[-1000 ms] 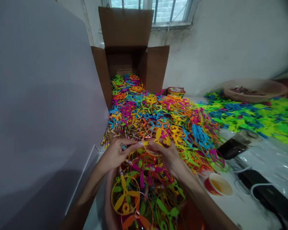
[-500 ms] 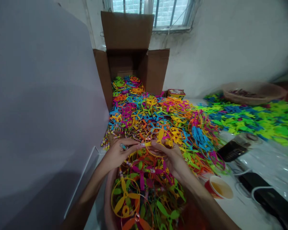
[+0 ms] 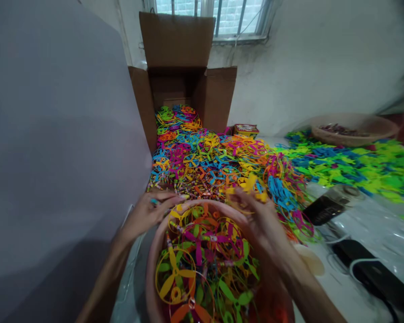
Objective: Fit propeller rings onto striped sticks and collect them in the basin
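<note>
My left hand (image 3: pixel 150 211) is above the left rim of a pink basin (image 3: pixel 154 251), thumb and fingers pinched on a small striped stick (image 3: pixel 183 197); a teal bit shows at its fingers. Over the basin's right rim, my right hand (image 3: pixel 256 211) grips yellow ringed propeller pieces (image 3: pixel 251 185), blurred by motion. The hands are apart. Inside the basin lie ringed propellers on striped sticks, among them a yellow one (image 3: pixel 175 271) and a magenta one (image 3: pixel 198 241).
Behind the basin, a heap of colourful propeller rings (image 3: pixel 208 152) spills from an open cardboard box (image 3: pixel 177 42). Rightward are a dark can (image 3: pixel 326 208), a paper cup (image 3: pixel 311 260), a black device (image 3: pixel 366 264), green and blue pieces (image 3: pixel 357 166) and a shallow bowl (image 3: pixel 357 134). A pale panel (image 3: pixel 63 157) stands left.
My hands have moved apart, the left one leftward with the stick and the right one rightward with yellow pieces. More of the basin's far rim shows between them.
</note>
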The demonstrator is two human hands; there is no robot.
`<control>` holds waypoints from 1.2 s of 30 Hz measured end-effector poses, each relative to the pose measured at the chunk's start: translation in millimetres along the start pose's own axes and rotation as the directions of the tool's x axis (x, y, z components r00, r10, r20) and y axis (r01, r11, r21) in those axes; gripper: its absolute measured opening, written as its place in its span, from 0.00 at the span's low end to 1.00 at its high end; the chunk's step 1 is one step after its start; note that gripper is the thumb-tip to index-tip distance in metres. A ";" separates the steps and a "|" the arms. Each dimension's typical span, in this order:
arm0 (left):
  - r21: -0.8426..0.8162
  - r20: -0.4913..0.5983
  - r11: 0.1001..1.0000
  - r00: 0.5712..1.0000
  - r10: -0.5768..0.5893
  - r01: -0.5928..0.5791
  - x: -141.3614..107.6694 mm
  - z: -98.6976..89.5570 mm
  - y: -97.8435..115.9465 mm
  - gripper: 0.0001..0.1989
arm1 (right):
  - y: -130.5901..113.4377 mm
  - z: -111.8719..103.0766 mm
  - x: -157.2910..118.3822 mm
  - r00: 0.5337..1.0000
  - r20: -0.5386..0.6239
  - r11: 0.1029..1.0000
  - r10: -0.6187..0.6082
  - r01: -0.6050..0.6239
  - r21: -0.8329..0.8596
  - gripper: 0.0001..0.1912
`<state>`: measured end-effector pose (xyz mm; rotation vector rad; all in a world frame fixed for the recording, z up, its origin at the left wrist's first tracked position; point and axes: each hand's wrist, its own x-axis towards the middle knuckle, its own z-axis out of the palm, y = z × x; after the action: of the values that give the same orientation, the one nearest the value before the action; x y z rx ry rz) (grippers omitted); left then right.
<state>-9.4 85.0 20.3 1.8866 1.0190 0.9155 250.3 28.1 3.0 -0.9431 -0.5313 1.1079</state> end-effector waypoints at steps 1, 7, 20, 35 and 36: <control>0.002 -0.040 1.000 0.999 -0.019 0.019 -1.1 -3.8 -1.4 0.13 | -3.0 -3.4 2.7 0.997 -0.072 0.999 -0.029 0.032 0.037 0.16; 0.041 -0.094 0.985 0.981 0.170 -0.167 0.4 14.8 10.1 0.10 | 5.2 8.0 -4.4 0.982 0.088 0.983 0.169 -0.174 0.054 0.14; 0.207 -0.131 0.940 0.944 0.303 -0.273 -5.8 32.8 5.3 0.10 | 21.4 15.0 -16.9 0.972 0.132 0.981 0.193 -0.194 -0.011 0.12; 0.479 0.162 0.731 0.867 0.471 -0.486 -14.8 19.7 -2.3 0.21 | 23.2 13.9 -21.7 0.968 0.173 0.981 0.182 -0.166 -0.105 0.13; 0.496 0.159 0.715 0.862 0.482 -0.492 -15.4 19.8 -4.7 0.22 | 23.5 14.6 -22.3 0.972 0.160 0.982 0.171 -0.157 -0.101 0.13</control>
<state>-0.4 67.3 4.3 2.7164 0.8128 0.9687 218.4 16.2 -7.5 -0.9887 -0.6528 1.3304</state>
